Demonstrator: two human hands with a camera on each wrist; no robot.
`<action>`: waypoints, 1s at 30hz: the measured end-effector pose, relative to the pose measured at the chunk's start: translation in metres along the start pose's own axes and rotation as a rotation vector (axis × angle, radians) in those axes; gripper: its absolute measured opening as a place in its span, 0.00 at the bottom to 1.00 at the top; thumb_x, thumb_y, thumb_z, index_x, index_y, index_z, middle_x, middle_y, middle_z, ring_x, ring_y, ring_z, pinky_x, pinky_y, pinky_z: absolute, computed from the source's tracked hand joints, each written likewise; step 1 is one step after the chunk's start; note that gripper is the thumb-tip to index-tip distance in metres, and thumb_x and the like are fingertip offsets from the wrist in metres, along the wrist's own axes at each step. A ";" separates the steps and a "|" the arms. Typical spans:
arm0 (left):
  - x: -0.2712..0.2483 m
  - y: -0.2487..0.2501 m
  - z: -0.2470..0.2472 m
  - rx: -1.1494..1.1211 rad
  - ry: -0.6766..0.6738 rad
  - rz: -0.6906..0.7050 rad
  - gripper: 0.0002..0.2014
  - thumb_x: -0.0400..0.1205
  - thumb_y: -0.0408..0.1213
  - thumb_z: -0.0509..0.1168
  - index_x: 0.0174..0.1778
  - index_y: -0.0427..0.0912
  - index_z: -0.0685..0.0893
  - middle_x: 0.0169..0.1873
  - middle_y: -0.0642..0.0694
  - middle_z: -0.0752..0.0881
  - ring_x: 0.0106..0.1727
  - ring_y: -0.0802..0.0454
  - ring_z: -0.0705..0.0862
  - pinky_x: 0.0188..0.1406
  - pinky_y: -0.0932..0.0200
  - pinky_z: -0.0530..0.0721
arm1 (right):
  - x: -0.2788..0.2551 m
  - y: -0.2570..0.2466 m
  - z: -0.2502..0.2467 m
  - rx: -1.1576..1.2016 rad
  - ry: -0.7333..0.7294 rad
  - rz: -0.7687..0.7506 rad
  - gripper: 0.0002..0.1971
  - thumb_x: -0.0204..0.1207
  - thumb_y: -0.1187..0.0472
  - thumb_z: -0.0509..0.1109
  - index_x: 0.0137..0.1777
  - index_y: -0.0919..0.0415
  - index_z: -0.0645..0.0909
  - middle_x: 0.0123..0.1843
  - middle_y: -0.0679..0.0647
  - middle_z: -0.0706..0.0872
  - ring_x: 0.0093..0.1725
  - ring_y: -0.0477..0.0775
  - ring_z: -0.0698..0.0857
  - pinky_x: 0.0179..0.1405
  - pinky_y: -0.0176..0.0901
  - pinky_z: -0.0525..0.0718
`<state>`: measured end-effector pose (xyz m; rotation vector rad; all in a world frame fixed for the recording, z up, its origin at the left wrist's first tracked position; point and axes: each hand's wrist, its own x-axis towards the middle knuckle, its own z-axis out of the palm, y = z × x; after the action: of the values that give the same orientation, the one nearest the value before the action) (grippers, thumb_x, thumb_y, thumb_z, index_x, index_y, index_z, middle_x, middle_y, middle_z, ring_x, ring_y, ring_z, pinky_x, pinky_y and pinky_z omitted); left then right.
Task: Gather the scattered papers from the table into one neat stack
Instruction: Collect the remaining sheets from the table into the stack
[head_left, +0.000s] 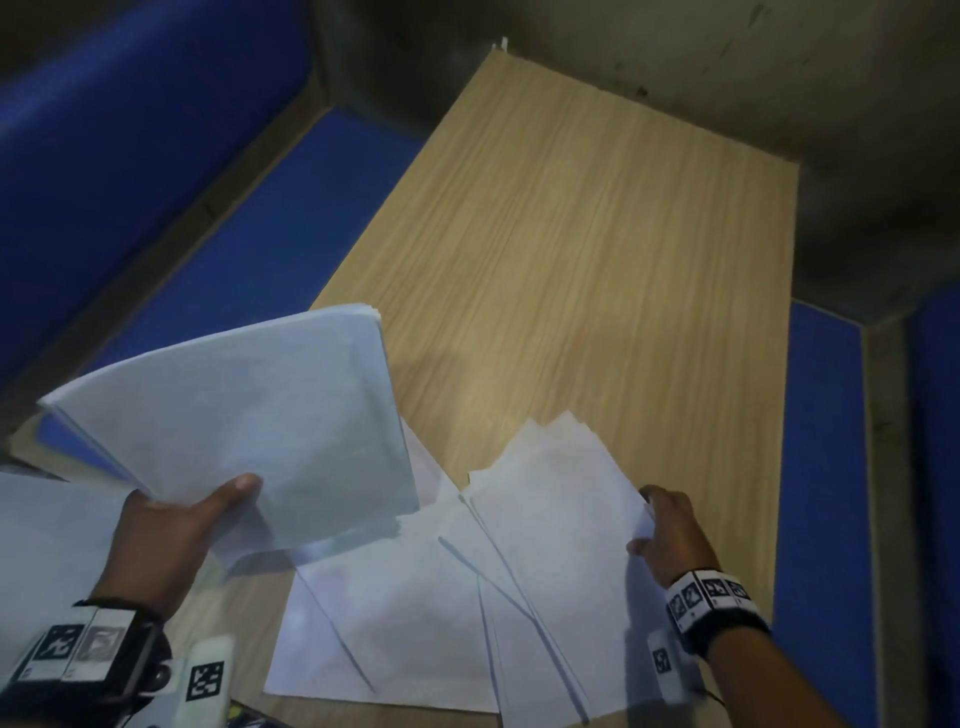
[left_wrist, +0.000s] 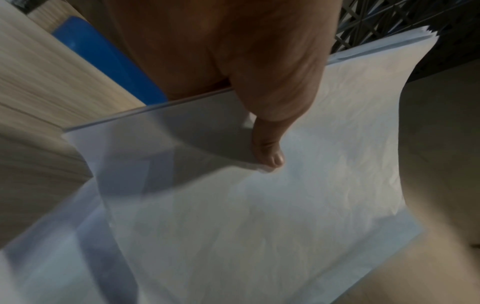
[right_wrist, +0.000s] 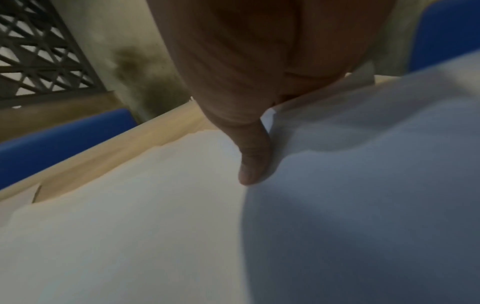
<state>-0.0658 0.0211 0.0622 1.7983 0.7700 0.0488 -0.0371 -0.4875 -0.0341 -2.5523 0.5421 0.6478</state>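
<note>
My left hand holds a stack of white papers raised above the near left part of the table, thumb on top and fingers hidden beneath the sheets. Several loose white sheets lie overlapping on the wooden table near its front edge. My right hand pinches the right edge of a small fan of these sheets, lifting it slightly. In the right wrist view the thumb presses on top of the paper.
Blue padded benches run along the left and right sides of the table. A grey wall stands behind the far end. A lattice grille shows in the right wrist view. The far half of the tabletop carries no paper.
</note>
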 end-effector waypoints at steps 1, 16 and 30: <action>-0.001 0.001 0.002 -0.012 -0.001 0.000 0.18 0.76 0.29 0.79 0.61 0.33 0.88 0.46 0.46 0.90 0.46 0.56 0.87 0.60 0.51 0.78 | 0.001 -0.002 0.001 -0.029 -0.002 0.033 0.33 0.70 0.70 0.79 0.74 0.59 0.71 0.73 0.57 0.74 0.65 0.62 0.81 0.60 0.48 0.81; -0.003 0.004 0.025 -0.076 -0.047 -0.014 0.17 0.75 0.35 0.81 0.55 0.31 0.87 0.45 0.40 0.90 0.47 0.42 0.88 0.51 0.54 0.81 | -0.054 -0.025 -0.072 0.234 0.058 -0.123 0.08 0.76 0.66 0.73 0.38 0.61 0.78 0.33 0.57 0.84 0.31 0.52 0.79 0.29 0.43 0.71; -0.062 0.014 0.106 -0.184 -0.610 -0.149 0.17 0.78 0.44 0.75 0.63 0.47 0.90 0.56 0.42 0.95 0.58 0.38 0.93 0.62 0.32 0.88 | -0.126 -0.091 0.006 0.921 -0.011 -0.152 0.18 0.78 0.68 0.72 0.67 0.55 0.80 0.59 0.47 0.91 0.59 0.45 0.89 0.61 0.43 0.86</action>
<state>-0.0658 -0.1019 0.0556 1.4579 0.4366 -0.4914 -0.0990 -0.3773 0.0565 -1.6938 0.4831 0.2542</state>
